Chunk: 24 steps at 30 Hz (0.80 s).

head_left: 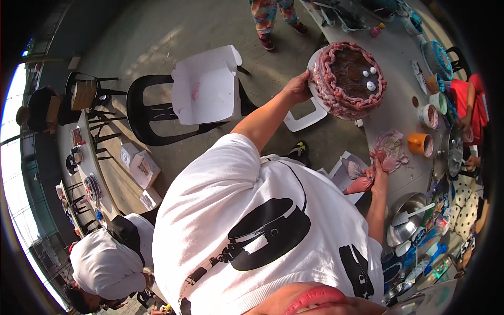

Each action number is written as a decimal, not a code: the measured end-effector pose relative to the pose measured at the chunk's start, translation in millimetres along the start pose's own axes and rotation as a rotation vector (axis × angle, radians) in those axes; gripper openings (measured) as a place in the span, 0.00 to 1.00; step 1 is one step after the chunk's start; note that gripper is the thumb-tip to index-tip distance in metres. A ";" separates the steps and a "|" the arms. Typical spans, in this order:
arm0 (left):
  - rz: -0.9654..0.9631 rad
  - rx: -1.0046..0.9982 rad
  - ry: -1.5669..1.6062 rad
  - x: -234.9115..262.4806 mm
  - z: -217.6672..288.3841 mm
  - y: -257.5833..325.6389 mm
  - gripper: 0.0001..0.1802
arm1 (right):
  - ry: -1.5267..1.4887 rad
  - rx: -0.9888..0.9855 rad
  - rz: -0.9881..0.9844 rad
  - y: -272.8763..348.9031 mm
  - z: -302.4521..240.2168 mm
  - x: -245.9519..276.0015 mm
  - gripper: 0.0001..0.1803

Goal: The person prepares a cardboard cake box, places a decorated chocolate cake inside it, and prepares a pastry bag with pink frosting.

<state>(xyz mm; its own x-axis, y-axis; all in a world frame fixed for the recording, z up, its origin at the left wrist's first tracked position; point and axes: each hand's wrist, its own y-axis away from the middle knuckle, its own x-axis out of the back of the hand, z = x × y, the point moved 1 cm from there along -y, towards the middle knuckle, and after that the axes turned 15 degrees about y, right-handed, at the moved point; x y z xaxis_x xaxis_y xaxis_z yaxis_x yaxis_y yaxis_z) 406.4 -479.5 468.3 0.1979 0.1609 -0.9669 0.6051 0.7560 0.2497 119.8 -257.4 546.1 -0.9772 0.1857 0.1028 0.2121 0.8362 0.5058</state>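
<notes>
A round cake with ruffled pink-mauve frosting round its side and rim stands out in front of me, its top brown and glossy with a few white blobs toward the right. It rests on a white cake board. My left hand grips the board's left edge. Closer to my body, my right hand is closed round a piping bag of pink frosting. Beside that hand, a crumpled, pink-smeared plastic bag lies on the grey table. My right fingers are partly hidden by the bag.
An open white cake box sits on a black chair to the left. On the table are an orange mug, a metal bowl, tubs and a blue-trimmed cake. Other people stand nearby; one wears a red top.
</notes>
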 end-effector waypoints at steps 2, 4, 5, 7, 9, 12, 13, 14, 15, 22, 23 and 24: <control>0.004 -0.044 0.025 7.2 25.8 25.8 0.24 | 0.032 -0.009 -0.005 -6.3 1.2 -16.5 0.20; -0.015 -0.065 0.006 12.0 65.0 58.6 0.26 | 0.073 -0.010 -0.006 -7.1 -11.9 -41.9 0.21; -0.046 -0.089 -0.026 16.0 87.0 77.1 0.27 | 0.085 -0.009 -0.008 -9.4 -15.2 -54.9 0.21; -0.018 -0.184 -0.066 37.0 138.1 118.8 0.27 | 0.120 0.038 -0.058 -13.9 -21.6 -86.0 0.20; 0.027 -0.238 -0.112 50.7 188.3 171.1 0.27 | 0.138 0.035 -0.074 -15.5 -30.7 -122.6 0.19; 0.126 -0.339 -0.155 103.3 265.0 248.2 0.26 | 0.175 0.036 -0.098 -15.5 -43.7 -186.0 0.19; 0.121 -0.363 -0.150 116.3 285.2 269.8 0.26 | 0.187 0.047 -0.104 -16.2 -47.2 -204.1 0.19; 0.171 -0.380 -0.151 127.7 304.7 289.6 0.25 | 0.190 0.055 -0.095 -15.0 -49.4 -225.1 0.20; 0.226 -0.390 -0.153 138.3 318.9 306.6 0.25 | 0.200 0.042 -0.088 -12.1 -50.8 -244.2 0.20; 0.229 -0.420 0.072 232.7 363.0 346.8 0.26 | 0.263 -0.029 -0.158 5.6 -66.2 -338.5 0.24; 0.228 -0.411 0.085 242.7 361.7 344.2 0.26 | 0.273 -0.035 -0.148 7.8 -66.9 -341.8 0.24; 0.239 -0.420 0.117 251.1 359.9 340.7 0.26 | 0.295 -0.040 -0.161 8.5 -67.2 -346.5 0.24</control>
<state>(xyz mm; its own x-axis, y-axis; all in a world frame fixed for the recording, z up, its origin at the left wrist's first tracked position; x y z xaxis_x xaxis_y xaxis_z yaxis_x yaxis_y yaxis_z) 939.8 -409.9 329.4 0.1904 0.4133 -0.8905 0.1855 0.8756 0.4460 459.7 -349.3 572.4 -0.9596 -0.1093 0.2592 0.0599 0.8208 0.5680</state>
